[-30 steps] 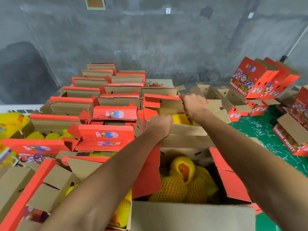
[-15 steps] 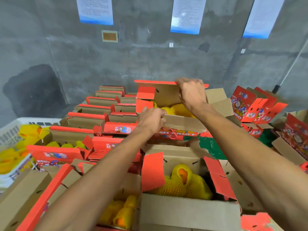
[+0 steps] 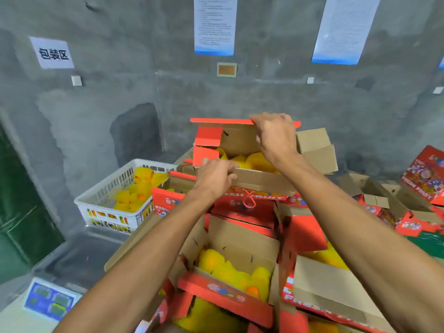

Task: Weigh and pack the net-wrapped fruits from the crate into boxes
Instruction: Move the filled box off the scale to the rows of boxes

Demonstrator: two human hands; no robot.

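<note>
I hold a red and brown cardboard box (image 3: pixel 262 182) up in the air, filled with yellow net-wrapped fruits (image 3: pixel 258 159). My left hand (image 3: pixel 215 175) grips its near wall. My right hand (image 3: pixel 276 135) grips the raised far flap at its red edge. A red cord handle hangs below the box front. Left of the box stands a white plastic crate (image 3: pixel 108 200) with more net-wrapped fruits (image 3: pixel 137 188). A scale (image 3: pixel 51 300) with a blue display sits at the lower left.
Several open boxes with yellow fruits (image 3: pixel 230 270) lie below my arms. Empty folded boxes (image 3: pixel 408 205) are piled on the right over a green surface. A grey concrete wall with paper notices rises behind. A green door is at the far left.
Both hands have lifted the filled box off the stack and swung it left. My view has turned left, bringing the white crate and the scale into sight.
</note>
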